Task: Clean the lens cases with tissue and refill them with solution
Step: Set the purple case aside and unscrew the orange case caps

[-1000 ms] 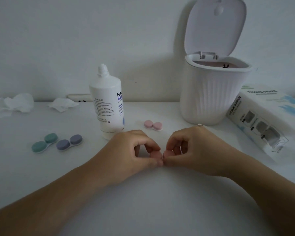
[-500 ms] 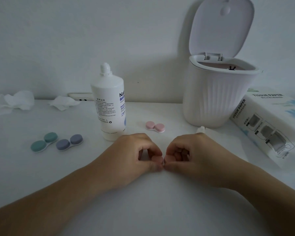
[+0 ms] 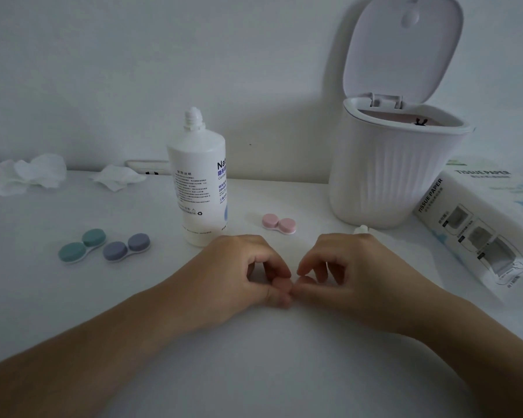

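My left hand point(image 3: 242, 273) and my right hand point(image 3: 347, 273) meet at the table's middle, fingers pinched on the two caps of a pink lens case point(image 3: 286, 285) that they mostly hide. A second pink case point(image 3: 278, 223) lies closed behind them. A green case point(image 3: 81, 245) and a purple case point(image 3: 126, 247) lie closed to the left. The white solution bottle point(image 3: 198, 182) stands uncapped just behind my left hand. A tissue-paper box point(image 3: 480, 224) lies at the right.
A white ribbed bin point(image 3: 387, 173) with its lid up stands at the back right. Crumpled tissues point(image 3: 27, 175) and another tissue point(image 3: 117, 176) lie at the back left by the wall. A small white cap point(image 3: 363, 228) shows behind my right hand.
Both hands stay on the pink case, with the fingers shifting slightly on its caps. The view has tilted a little, nothing else moved.
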